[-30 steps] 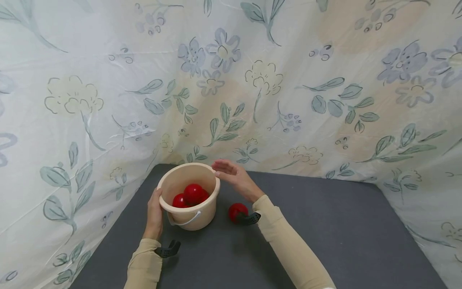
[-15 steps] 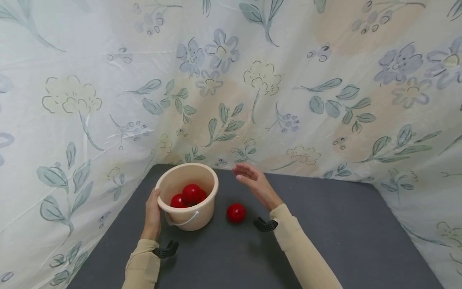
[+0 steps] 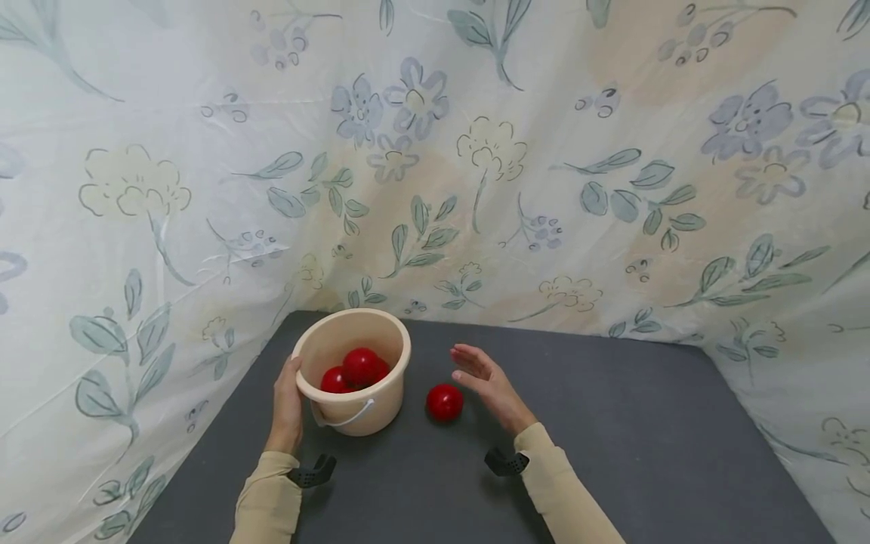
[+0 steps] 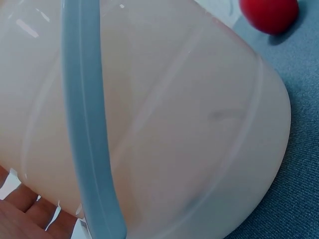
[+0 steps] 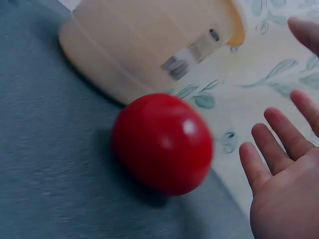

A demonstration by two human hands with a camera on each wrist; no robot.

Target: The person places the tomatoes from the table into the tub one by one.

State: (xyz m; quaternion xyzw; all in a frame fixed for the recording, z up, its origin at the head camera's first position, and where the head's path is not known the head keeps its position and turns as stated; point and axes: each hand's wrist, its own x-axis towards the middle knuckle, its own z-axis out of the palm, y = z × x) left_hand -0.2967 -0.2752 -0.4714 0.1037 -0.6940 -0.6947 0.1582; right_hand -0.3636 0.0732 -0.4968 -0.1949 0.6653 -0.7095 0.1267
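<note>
A cream plastic bucket (image 3: pixel 370 412) with a pale handle (image 3: pixel 350 415) stands at the left of the table. Several glossy red tomato-like fruits (image 3: pixel 360 365) lie inside it. My left hand (image 3: pixel 288 404) holds the bucket's left side near the rim; in the left wrist view its fingers (image 4: pixel 40 214) lie against the wall, partly hidden behind it. One more red tomato-like fruit (image 3: pixel 445 403) sits on the table right of the bucket. My right hand (image 3: pixel 492 389) hovers just right of this fruit, fingers spread and holding nothing; the right wrist view shows the fruit (image 5: pixel 162 144) apart from the fingers.
A dark grey cloth covers the table (image 3: pixel 632 431). Behind and to the left hangs a floral curtain (image 3: pixel 516 249), close behind the bucket. Both wrists wear black camera mounts (image 3: pixel 506 462).
My right hand has moved from the bucket's right rim out to the right, then down towards the loose fruit. The left hand and bucket stay in place.
</note>
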